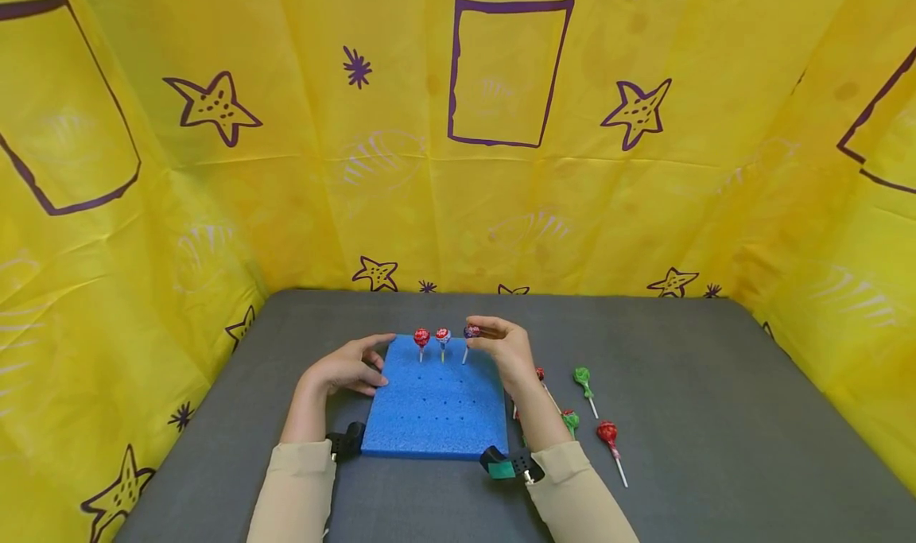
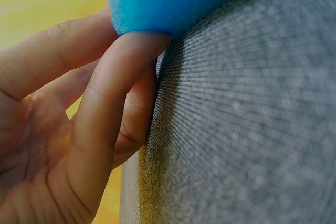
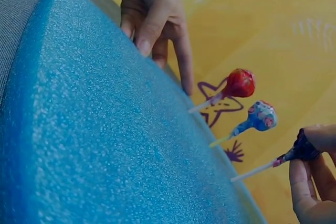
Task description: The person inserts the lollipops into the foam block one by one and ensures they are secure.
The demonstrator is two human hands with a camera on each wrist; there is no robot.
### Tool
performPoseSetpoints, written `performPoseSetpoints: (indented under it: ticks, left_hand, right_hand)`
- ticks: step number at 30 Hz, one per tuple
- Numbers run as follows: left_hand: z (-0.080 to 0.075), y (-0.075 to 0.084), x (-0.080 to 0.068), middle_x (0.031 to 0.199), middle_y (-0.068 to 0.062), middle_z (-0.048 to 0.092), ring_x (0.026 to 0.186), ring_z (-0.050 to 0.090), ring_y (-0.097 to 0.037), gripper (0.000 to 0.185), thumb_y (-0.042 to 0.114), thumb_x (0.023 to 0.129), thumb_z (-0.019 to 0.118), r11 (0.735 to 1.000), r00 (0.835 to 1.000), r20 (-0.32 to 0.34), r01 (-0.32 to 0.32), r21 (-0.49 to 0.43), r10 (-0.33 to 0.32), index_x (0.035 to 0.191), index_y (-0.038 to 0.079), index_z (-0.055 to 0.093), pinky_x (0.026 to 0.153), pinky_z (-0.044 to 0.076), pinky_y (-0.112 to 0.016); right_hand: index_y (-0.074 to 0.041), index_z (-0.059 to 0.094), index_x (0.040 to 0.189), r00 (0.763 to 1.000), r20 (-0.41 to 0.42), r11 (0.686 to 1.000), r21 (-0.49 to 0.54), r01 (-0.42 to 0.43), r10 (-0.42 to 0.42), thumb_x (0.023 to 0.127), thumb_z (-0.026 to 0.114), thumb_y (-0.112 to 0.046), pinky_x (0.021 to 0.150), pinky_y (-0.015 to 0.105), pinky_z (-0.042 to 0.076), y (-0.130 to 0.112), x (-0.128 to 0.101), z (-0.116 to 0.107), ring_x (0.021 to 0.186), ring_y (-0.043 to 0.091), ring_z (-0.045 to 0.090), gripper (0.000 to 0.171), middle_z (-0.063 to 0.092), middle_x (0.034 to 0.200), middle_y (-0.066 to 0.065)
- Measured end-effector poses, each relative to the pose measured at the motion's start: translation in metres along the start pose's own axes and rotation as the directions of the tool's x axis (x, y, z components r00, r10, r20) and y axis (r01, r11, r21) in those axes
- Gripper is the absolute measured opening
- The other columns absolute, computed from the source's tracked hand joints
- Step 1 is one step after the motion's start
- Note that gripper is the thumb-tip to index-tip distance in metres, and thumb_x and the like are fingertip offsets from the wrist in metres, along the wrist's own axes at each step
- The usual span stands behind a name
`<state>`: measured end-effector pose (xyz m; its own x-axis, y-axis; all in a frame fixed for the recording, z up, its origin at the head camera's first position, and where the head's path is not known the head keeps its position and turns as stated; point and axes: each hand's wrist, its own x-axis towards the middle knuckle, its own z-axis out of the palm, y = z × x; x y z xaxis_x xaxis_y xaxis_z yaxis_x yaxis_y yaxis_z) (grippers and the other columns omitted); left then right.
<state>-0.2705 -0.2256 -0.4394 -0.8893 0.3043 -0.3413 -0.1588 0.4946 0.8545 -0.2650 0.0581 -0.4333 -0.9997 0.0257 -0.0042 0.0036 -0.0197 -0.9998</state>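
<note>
Dark-blue-wrapped round lollipop on a white stick stands over the far part of a thick blue foam block; the right hand pinches its wrapped head between thumb and fingers; the right wrist view shows the stick slanting from the head to the block's surface, though I cannot tell how deep its end sits.

To its left, a red-wrapped round lollipop and a patterned lollipop with a pale yellow stick stand in the block, side by side; the head view catches mostly red and white on the patterned wrapper, while the right wrist view brings out its light blue.

The left hand is partly spread at the block's left edge, thumb and index finger touching it; the left wrist view adds the thumb tip against the foam and another finger bent beneath.

Only the head view shows the small dark holes across the block and the loose sweets on the dark grey tabletop; a green-wrapped lollipop and another red one lie in plain sight to the right; others are partly hidden by the right forearm.
</note>
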Motion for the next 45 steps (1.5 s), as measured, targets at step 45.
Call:
performPoseSetpoints:
  ticks: [45]
  left_hand:
    - [-0.0001,0.0009,-0.0017,0.096,-0.011,0.053,0.074,0.063,-0.017,0.082,-0.001,0.083,0.073,1.000,1.000,0.010,-0.004,0.001,0.004,0.153,0.011,0.033,0.065,0.062,-0.031]
  right_hand:
    - [-0.002,0.074,0.109,0.998,0.051,0.998,-0.052,-0.019,0.021,0.078,0.075,0.006,0.078,0.026,0.060,0.0100,0.0004,0.0009,0.093,0.015,0.067,0.033,0.071,0.115,0.017]
